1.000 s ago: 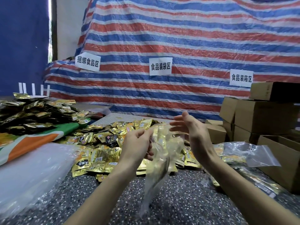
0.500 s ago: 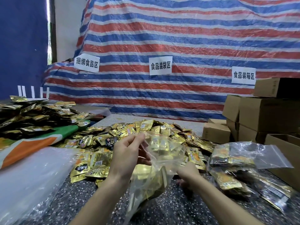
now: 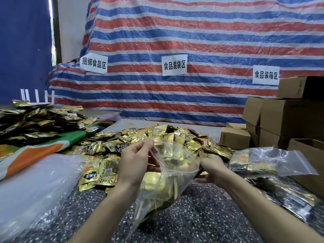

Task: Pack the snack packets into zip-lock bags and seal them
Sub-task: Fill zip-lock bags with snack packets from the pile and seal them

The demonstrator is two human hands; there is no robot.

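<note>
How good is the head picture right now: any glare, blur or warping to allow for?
Head view: glare on the zip-lock bag veils its packets and the grip of the right hand; head view: plastic sheet lower left washed out white; head view: wide-angle warping tilts the cardboard boxes at right.

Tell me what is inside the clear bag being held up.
Gold snack packets show through the zip-lock bag, which the left hand pinches at its mouth. They overlap, so their number is hidden.

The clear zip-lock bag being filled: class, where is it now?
In the head view, the clear plastic zip-lock bag is held at centre, its rim pinched by the left hand, the right hand beside it, before the pile of gold foil snack packets.
</note>
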